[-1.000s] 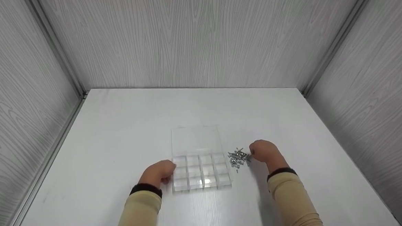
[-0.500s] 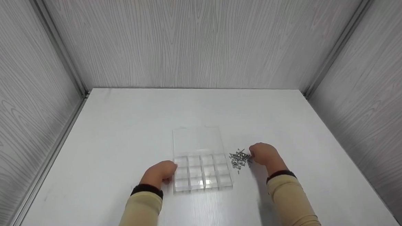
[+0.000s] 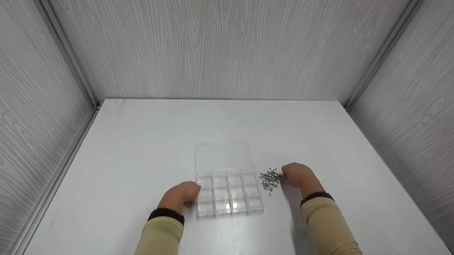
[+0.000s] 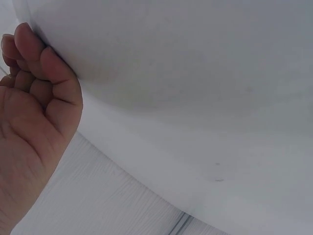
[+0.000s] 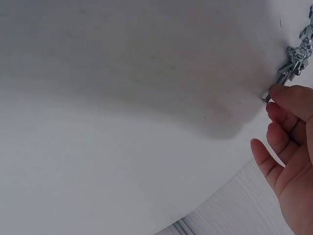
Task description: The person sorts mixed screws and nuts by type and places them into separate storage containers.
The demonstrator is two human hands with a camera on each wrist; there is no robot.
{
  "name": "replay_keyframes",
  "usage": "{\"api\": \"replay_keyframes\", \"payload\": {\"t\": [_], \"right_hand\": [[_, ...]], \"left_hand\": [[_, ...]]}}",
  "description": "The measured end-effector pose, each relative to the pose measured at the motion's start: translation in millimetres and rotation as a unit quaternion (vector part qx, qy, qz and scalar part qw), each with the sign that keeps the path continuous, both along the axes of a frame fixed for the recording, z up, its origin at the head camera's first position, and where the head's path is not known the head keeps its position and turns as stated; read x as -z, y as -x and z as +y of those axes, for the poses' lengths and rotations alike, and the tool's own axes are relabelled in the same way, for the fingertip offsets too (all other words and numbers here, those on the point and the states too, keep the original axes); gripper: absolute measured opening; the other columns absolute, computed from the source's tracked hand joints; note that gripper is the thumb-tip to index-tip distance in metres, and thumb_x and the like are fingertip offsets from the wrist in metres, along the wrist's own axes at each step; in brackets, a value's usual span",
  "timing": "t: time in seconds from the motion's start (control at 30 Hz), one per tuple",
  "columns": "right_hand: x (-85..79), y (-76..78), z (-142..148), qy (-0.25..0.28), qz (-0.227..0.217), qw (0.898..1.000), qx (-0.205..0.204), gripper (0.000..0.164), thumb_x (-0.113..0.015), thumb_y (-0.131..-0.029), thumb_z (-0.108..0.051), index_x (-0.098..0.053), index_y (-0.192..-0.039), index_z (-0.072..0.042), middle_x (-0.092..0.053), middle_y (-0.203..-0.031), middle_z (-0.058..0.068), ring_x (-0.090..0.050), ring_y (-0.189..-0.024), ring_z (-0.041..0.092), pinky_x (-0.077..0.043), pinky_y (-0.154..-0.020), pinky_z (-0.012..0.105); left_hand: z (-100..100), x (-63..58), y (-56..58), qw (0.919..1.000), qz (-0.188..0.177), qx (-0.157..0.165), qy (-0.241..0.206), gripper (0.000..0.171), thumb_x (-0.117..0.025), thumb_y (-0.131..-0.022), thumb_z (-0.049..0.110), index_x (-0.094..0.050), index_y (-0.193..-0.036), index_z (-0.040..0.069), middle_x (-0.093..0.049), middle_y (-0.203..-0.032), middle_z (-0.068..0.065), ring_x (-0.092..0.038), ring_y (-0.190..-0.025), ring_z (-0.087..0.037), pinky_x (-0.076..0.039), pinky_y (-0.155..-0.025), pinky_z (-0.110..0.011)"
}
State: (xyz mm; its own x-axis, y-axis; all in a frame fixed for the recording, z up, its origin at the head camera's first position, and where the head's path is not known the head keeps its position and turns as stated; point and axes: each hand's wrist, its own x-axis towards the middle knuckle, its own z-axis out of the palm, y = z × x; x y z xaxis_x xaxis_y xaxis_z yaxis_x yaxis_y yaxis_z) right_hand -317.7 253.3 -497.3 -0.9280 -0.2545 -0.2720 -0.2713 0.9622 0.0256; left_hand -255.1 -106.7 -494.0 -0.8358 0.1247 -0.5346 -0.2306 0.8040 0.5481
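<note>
Pinched by the right hand, right of centre, a screw may be dropped if the pile is snagged; the box is held by the left hand.

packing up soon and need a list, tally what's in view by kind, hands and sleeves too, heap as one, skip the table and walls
Clear compartment box: 1
Heap of small metal hardware (pieces too tangled to count): 1
Hands: 2 (left hand, right hand)
Black wristbands: 2
Tan sleeves: 2
Total: 8
</note>
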Motion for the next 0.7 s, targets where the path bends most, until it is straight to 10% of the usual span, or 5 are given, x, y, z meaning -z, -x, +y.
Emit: {"api": "replay_keyframes", "payload": {"t": [0.7], "right_hand": [[-27.8,-10.6,-46,0.068,0.018,0.995,-0.067,0.01,-0.066,-0.076,-0.008,-0.058,-0.076,-0.014,-0.055,-0.073,-0.003,-0.052,-0.067,0.015,-0.045,-0.062,0.032]], "left_hand": [[-1,-1.9,-1.2,0.9997,0.009,0.02,-0.006,0.045,-0.028,-0.099,0.025,-0.06,-0.077,0.001,-0.039,-0.049,-0.001,-0.034,-0.042,-0.013,-0.035,-0.049,-0.026]]}}
